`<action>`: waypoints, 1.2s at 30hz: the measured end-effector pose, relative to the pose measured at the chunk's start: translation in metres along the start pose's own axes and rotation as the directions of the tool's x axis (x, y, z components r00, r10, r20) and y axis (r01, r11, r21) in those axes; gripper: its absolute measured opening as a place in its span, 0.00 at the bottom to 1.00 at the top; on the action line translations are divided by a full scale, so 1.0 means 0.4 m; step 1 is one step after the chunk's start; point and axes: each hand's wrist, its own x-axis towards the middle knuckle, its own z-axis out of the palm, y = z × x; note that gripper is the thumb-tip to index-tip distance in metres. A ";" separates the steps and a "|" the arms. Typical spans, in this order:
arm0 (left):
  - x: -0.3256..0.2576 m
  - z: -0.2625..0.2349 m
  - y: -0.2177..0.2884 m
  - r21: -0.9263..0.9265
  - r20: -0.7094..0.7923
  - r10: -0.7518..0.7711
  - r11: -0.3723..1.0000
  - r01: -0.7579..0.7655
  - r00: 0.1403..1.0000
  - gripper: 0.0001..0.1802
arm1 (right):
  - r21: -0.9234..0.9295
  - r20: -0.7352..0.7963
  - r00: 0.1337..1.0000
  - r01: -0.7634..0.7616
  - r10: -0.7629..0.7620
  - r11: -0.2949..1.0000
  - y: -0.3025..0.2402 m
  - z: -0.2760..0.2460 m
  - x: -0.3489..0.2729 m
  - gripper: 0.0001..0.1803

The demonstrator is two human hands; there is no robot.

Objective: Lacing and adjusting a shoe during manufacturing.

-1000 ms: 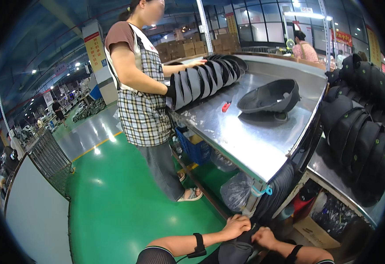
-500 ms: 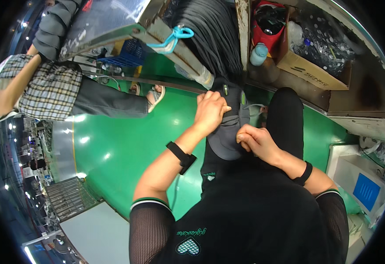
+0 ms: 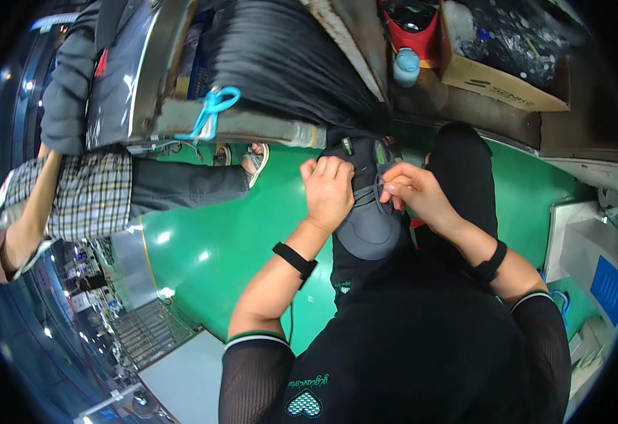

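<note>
A dark grey sneaker [image 3: 370,233] lies over my thigh, its toe cap turned toward me and green marks showing near its collar. My left hand [image 3: 329,192] is closed on the sneaker's left side, fingers curled over the upper. At the right of the lacing, my right hand [image 3: 409,189] pinches a thin dark shoelace [image 3: 374,192] between thumb and fingertips. Its other fingers are bent. The lace crosses the tongue in several rows, and my left hand hides part of the upper.
A thick bundle of black laces [image 3: 281,63] hangs just beyond the sneaker. A metal bench frame [image 3: 252,126] carries a blue tied cord [image 3: 213,109]. Right of it are a light-blue bottle [image 3: 406,68] and an open carton [image 3: 503,92]. A person in a checked garment [image 3: 90,194] stands left.
My right hand has moved from beside the toe up to the lacing and now pinches a lace. My left hand stays on the sneaker's left side. The whole view has shifted.
</note>
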 end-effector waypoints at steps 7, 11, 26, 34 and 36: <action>0.050 -0.095 0.013 0.100 0.219 -0.052 0.995 0.030 0.974 0.13 | -0.134 -0.113 0.990 0.067 -0.083 0.989 0.012 -0.034 0.039 0.02; 0.048 -0.052 0.038 -0.050 0.258 -0.063 0.996 0.079 0.964 0.18 | -0.228 -0.088 0.991 0.082 -0.105 0.970 0.023 -0.026 0.046 0.02; 0.045 0.041 0.000 -0.630 0.197 -0.542 0.568 0.529 0.817 0.02 | -0.835 0.505 0.645 0.532 -0.573 -0.137 0.021 0.006 0.152 0.04; 0.000 0.012 0.003 -0.339 0.083 -0.412 0.845 0.414 0.908 0.06 | -0.795 0.421 0.779 0.564 -0.465 0.224 0.063 -0.070 0.215 0.08; -0.050 0.025 0.007 -0.111 0.155 -0.267 0.952 0.285 0.951 0.07 | -0.817 0.378 0.783 0.533 -0.495 0.220 0.064 -0.073 0.217 0.09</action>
